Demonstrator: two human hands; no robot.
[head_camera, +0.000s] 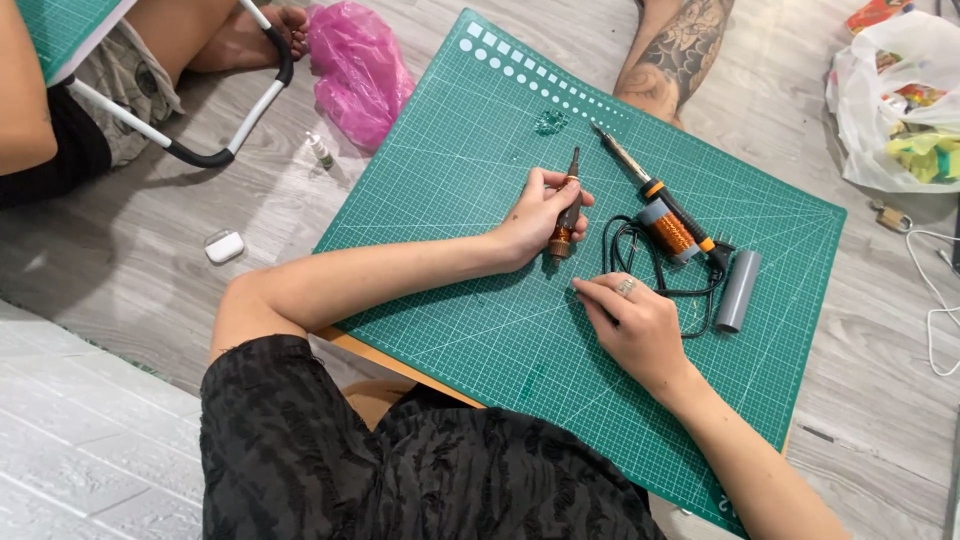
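Copper-wound coil rod (565, 222) is held pinched in left hand (538, 215) fingers; right hand (632, 322) fingertips are pressed together on the cutting mat (480, 300). Winding seems underway; steady grip is needed beside the soldering iron (655, 190).

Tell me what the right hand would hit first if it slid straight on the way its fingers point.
The right hand points up-left along the green cutting mat. Going straight on, it would likely first meet the copper-wound tool gripped by the left hand. Only bare mat shows between them, though height is hard to judge.
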